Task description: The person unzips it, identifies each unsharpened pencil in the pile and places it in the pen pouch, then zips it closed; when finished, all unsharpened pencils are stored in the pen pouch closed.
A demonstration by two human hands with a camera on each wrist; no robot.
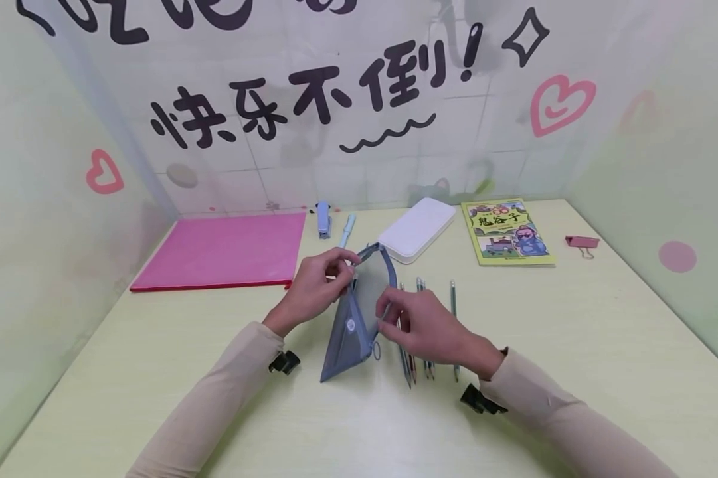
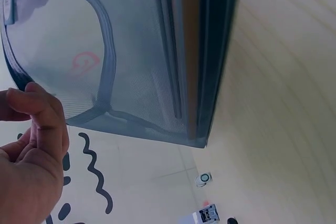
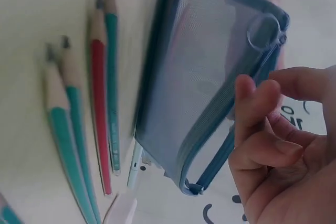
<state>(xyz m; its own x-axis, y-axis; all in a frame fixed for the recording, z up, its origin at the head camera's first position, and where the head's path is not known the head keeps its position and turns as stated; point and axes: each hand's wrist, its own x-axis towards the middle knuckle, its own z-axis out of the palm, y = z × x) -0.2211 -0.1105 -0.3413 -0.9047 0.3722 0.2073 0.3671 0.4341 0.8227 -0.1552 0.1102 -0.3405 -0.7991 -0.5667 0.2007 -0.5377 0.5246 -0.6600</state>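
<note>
A blue-grey mesh zip pouch (image 1: 342, 338) stands upright on the table with its zipped mouth spread apart. At the upper left rim, my left hand (image 1: 315, 287) pinches the edge between thumb and fingers. My right hand (image 1: 426, 326) pinches the opposite edge, near the zip's ring pull (image 3: 264, 32). The mesh side (image 2: 139, 40) fills much of the left wrist view, with a brown strip along its base that I cannot identify. Just right of the pouch lie several pencils (image 1: 453, 302), partly hidden under my right hand; one is red (image 3: 98, 103), others green (image 3: 73, 140).
A pink folder (image 1: 221, 252) lies at the left. Along the back are a blue stapler (image 1: 323, 221), a light blue pen (image 1: 348, 230), a white box (image 1: 417, 229) and a yellow-green booklet (image 1: 508, 232). A pink binder clip (image 1: 582, 243) sits far right.
</note>
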